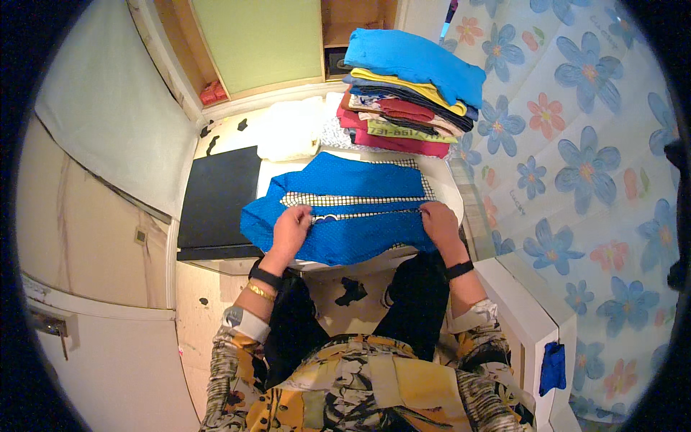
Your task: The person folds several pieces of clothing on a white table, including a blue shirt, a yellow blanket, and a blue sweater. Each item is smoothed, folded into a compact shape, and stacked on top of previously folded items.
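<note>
A blue garment (356, 237) with tiny light dots lies spread on a white tabletop (454, 194) before me. White-and-black checked fabric (345, 200) shows between its two front halves and at its far right edge. My left hand (290, 229) pinches the near front edge of the garment toward its left end. At the other end of that same edge, my right hand (440, 220) grips the cloth between thumb and fingers. Between the hands the edge runs nearly straight. The fingertips are partly hidden by the hands.
A tall stack of folded clothes (407, 116), topped by a bright blue piece (413, 62), stands at the back right. White folded cloth (289, 129) lies behind the garment, a black flat panel (218, 197) to its left. A flowered curtain (583, 173) hangs on the right.
</note>
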Motion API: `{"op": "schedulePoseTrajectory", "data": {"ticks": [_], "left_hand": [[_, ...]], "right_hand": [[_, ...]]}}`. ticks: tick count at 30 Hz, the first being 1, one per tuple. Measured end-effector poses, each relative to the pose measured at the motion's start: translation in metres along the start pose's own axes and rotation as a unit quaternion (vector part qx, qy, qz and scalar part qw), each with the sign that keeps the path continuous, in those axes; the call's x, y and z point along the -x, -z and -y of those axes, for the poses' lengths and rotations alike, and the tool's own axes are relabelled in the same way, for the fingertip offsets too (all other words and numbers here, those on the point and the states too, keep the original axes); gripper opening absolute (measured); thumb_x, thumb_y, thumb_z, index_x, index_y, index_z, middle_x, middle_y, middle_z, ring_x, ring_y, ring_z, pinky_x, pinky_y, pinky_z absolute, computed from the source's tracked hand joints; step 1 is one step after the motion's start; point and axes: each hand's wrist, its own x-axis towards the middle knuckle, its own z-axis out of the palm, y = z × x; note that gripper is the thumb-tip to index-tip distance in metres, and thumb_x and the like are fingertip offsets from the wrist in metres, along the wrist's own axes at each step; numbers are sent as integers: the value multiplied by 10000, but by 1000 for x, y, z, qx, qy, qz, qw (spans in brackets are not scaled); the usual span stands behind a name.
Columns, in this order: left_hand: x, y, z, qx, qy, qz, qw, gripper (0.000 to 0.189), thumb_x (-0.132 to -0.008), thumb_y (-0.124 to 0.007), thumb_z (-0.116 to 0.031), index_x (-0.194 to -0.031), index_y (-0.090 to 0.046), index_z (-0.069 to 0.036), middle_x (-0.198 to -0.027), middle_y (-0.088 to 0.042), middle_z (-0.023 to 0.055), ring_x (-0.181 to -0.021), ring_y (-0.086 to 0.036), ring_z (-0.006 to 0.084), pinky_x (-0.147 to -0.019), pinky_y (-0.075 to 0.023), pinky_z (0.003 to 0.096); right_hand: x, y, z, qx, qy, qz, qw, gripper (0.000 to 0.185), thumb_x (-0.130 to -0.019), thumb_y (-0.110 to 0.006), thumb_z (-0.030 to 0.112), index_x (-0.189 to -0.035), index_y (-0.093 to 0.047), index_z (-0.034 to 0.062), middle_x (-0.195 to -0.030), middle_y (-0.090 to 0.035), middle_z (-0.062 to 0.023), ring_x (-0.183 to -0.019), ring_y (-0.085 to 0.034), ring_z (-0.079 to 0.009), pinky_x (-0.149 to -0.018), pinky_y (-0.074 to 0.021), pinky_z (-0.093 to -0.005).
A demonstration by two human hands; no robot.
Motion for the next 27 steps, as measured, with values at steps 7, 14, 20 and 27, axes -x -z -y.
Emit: {"op": "schedulePoseTrajectory", "data": {"ticks": [7, 14, 20, 27], "left_hand": [[36, -5, -26, -208, -114, 28, 971, 132, -789, -721, -147, -888, -677, -72, -873, -645, 138, -873, -591, 368, -753, -479, 467], [34, -19, -14, -184, -94, -11, 978, 108, -796, -685, -101, -870, -615, -65, -846, -633, 148, -871, -585, 376, -742, -451, 479], [37, -17, -10, -179, -100, -6, 979, 140, -804, -709, -128, -905, -635, -66, -876, -656, 139, -886, -606, 356, -769, -455, 466], [39, -7, -8, -114, -111, -35, 987, 84, -869, -651, -118, -898, -600, -57, -852, -651, 154, -811, -618, 362, -723, -484, 459]], "right_hand": [[38, -13, -17, 117, -100, -129, 980, 202, -819, -638, 214, -982, -693, 109, -950, -659, -104, -955, -619, -315, -759, -523, -473], [32, -26, -38, 49, -103, -137, 984, 193, -810, -672, 249, -918, -672, 88, -923, -668, -128, -888, -642, -334, -758, -521, -482], [39, -26, -30, 0, -136, -121, 983, 167, -802, -677, 227, -874, -648, 78, -836, -666, -146, -790, -649, -364, -695, -529, -469], [40, 4, -13, -156, -83, -228, 958, 152, -838, -656, 170, -888, -551, 71, -730, -638, -172, -691, -629, -401, -615, -493, -482]]}}
